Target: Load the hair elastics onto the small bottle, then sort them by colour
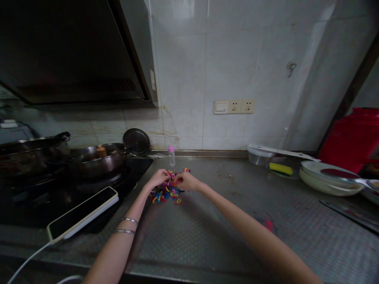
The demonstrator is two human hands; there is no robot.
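Note:
A heap of small, brightly coloured elastic hair ties (166, 194) lies on the metal counter. My left hand (158, 177) reaches into its upper left side, fingers bent and pinched on some of the ties. From the right, my right hand (187, 181) comes in with curled fingers closed at the ties; its fingertips are partly hidden. A few ties show just above that hand. Right behind the heap stands a small clear bottle (172, 158) with a pink cap.
Left is a black gas stove (89, 213) with a pan (91, 165) and a wok (26, 157); a charging phone (83, 215) lies at its edge. On the right are a plastic tub (257, 157), yellow sponge (280, 169), stacked dishes (328, 183), a knife (349, 215) and a red container (351, 138).

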